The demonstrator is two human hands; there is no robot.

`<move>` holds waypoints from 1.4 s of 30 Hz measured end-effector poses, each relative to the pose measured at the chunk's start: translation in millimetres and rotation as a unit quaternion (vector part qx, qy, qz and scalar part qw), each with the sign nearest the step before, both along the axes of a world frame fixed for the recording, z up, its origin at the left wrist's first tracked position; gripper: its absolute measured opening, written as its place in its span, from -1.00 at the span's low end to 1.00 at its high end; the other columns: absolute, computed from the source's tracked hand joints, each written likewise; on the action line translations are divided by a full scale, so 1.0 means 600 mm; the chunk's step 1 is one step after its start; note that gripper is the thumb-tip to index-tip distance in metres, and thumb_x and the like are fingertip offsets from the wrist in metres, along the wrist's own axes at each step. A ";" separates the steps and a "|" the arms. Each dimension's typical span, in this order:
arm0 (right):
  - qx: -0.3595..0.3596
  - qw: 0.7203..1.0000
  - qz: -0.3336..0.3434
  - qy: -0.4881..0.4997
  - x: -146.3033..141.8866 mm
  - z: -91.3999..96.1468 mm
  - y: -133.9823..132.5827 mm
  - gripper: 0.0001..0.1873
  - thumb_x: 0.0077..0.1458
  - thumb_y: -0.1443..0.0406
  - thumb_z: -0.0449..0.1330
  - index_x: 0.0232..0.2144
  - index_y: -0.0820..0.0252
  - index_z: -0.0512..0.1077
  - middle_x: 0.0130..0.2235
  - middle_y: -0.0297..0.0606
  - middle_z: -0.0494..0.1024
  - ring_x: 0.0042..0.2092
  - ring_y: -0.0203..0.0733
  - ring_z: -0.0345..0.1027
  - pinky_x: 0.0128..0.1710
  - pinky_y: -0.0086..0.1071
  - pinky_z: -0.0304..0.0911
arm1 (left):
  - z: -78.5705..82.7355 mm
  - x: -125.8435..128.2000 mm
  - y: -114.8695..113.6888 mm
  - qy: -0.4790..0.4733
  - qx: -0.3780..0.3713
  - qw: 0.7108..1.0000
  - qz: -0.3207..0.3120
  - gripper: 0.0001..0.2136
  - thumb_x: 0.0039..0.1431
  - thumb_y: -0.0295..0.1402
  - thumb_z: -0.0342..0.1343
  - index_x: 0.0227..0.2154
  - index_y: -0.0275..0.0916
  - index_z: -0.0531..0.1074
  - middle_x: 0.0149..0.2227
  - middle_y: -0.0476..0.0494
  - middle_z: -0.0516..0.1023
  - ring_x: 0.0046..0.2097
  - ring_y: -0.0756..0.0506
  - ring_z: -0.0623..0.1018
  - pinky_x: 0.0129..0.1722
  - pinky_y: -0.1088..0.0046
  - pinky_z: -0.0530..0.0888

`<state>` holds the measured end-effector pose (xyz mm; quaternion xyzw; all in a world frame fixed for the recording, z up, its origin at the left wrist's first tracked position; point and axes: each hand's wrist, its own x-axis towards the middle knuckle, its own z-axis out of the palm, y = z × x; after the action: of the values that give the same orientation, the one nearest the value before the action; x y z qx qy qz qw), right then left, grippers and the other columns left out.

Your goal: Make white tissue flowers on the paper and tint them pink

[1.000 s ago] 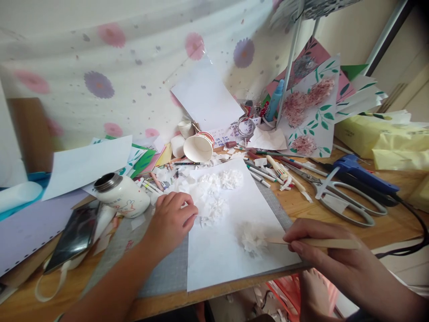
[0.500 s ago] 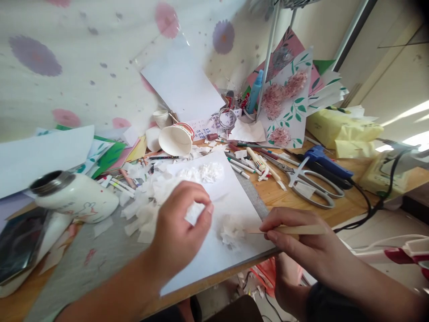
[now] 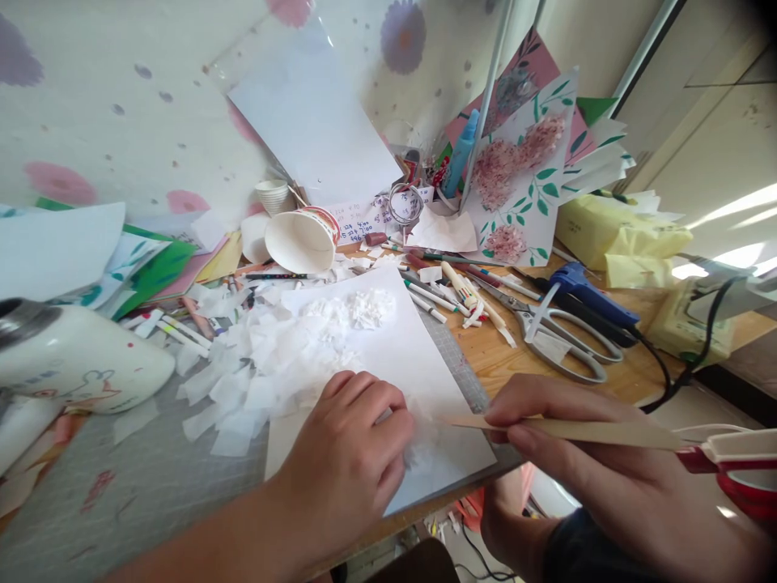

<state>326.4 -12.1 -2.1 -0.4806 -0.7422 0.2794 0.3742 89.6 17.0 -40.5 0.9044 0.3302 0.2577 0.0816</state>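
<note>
My left hand [image 3: 352, 453] rests with curled fingers on a white sheet of paper [image 3: 401, 356], at a crumpled white tissue tuft [image 3: 425, 444] near the sheet's front corner. Whether the fingers pinch a tissue piece is hidden. My right hand [image 3: 564, 453] grips a thin wooden stick [image 3: 571, 429] whose tip points left toward that tuft. More glued white tissue tufts [image 3: 358, 312] sit at the sheet's far end. Loose white tissue squares [image 3: 243, 380] lie left of the sheet on a grey cutting mat [image 3: 151, 486].
A white bottle [image 3: 78, 364] lies at left. A tipped paper cup [image 3: 300, 239], pens, large scissors [image 3: 558, 332] and a blue glue gun [image 3: 588, 295] crowd the wooden table [image 3: 503, 356]. Flower cards [image 3: 522, 186] stand behind. Something red and white [image 3: 734, 461] is at right.
My left hand moved from the pile of tissue pieces toward me and right, onto the tuft by the stick's tip. The camera view shifted right and closer.
</note>
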 end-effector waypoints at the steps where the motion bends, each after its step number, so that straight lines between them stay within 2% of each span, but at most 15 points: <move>1: 0.008 1.000 -0.008 0.017 -0.003 0.005 0.000 -0.86 0.15 0.29 0.13 -0.40 0.04 0.48 -0.46 -0.41 0.58 -0.45 -0.30 0.47 -0.52 -0.53 0.32 | -0.001 -0.001 0.000 0.003 -0.001 1.000 0.001 -0.86 0.01 -0.63 0.03 -0.44 -0.25 0.34 -0.29 -0.09 0.44 -0.27 -0.12 0.35 -0.21 0.22 0.26; 6: 0.045 0.999 0.029 0.003 -0.026 0.014 -0.001 -0.87 0.16 0.34 0.14 -0.41 0.09 0.47 -0.38 -0.35 0.62 -0.37 -0.28 0.51 -0.48 -0.54 0.34 | -0.004 -0.003 0.001 0.001 -0.008 1.000 0.007 -0.88 0.10 -0.58 0.03 -0.42 -0.24 0.37 -0.29 -0.08 0.45 -0.26 -0.12 0.36 -0.21 0.22 0.24; 12: 0.048 0.998 0.026 -0.031 -0.038 -0.001 -0.002 -0.84 0.20 0.35 0.12 -0.40 0.10 0.46 -0.39 -0.36 0.60 -0.36 -0.28 0.48 -0.43 -0.50 0.29 | -0.005 -0.005 0.003 -0.018 -0.018 0.999 0.020 -0.85 0.19 -0.55 0.00 -0.46 -0.23 0.36 -0.36 -0.03 0.44 -0.30 -0.09 0.35 -0.25 0.27 0.22; 20: 0.002 0.998 0.053 -0.040 -0.039 -0.013 0.007 -0.84 0.23 0.35 0.10 -0.39 0.15 0.44 -0.45 -0.40 0.51 -0.42 -0.36 0.38 -0.42 -0.50 0.23 | -0.009 -0.006 0.005 -0.014 -0.027 0.999 0.026 -0.83 0.19 -0.54 0.02 -0.50 -0.23 0.33 -0.38 -0.01 0.43 -0.31 -0.08 0.33 -0.26 0.30 0.21; 28: -0.037 0.995 0.068 -0.068 -0.044 -0.008 0.014 -0.79 0.25 0.31 0.08 -0.41 0.17 0.44 -0.46 -0.36 0.50 -0.41 -0.33 0.38 -0.42 -0.47 0.23 | 0.004 -0.009 0.007 -0.037 -0.092 0.994 0.037 -0.87 0.09 -0.57 0.06 -0.45 -0.22 0.38 -0.36 -0.01 0.45 -0.27 -0.09 0.37 -0.21 0.27 0.26; 32: -0.054 0.988 0.083 -0.122 -0.057 -0.002 0.019 -0.76 0.26 0.31 0.06 -0.43 0.18 0.44 -0.45 -0.33 0.50 -0.40 -0.29 0.38 -0.40 -0.42 0.22 | 0.010 -0.011 0.007 -0.074 -0.111 0.990 0.039 -0.82 0.08 -0.61 0.01 -0.40 -0.21 0.42 -0.33 -0.03 0.46 -0.25 -0.09 0.40 -0.19 0.28 0.31; 36: -0.019 0.977 0.093 -0.191 -0.077 0.000 0.027 -0.71 0.29 0.31 -0.01 -0.40 0.21 0.45 -0.40 -0.25 0.52 -0.33 -0.18 0.39 -0.29 -0.31 0.23 | 0.011 -0.012 0.009 -0.075 -0.134 0.987 0.038 -0.79 0.10 -0.62 -0.03 -0.37 -0.22 0.45 -0.34 -0.04 0.50 -0.25 -0.09 0.45 -0.20 0.29 0.36; 39: -0.022 0.982 0.076 -0.173 -0.080 -0.003 0.035 -0.74 0.27 0.30 0.03 -0.40 0.20 0.46 -0.40 -0.27 0.53 -0.32 -0.19 0.41 -0.28 -0.34 0.24 | 0.010 -0.013 0.012 -0.075 -0.149 0.985 0.039 -0.77 0.08 -0.63 -0.04 -0.37 -0.23 0.46 -0.35 -0.04 0.53 -0.26 -0.09 0.49 -0.21 0.30 0.40; 42: -0.041 0.991 0.064 -0.112 -0.069 -0.004 0.039 -0.72 0.27 0.30 0.04 -0.46 0.18 0.45 -0.47 -0.34 0.49 -0.41 -0.29 0.38 -0.40 -0.44 0.21 | 0.010 -0.014 0.013 -0.067 -0.149 0.986 0.027 -0.76 0.06 -0.64 -0.04 -0.37 -0.22 0.48 -0.35 -0.04 0.56 -0.27 -0.08 0.51 -0.23 0.33 0.42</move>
<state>284.8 11.0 -4.3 -0.4757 -0.7962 0.2777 0.2503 81.5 24.6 -34.3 0.8537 0.3831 0.2675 0.2298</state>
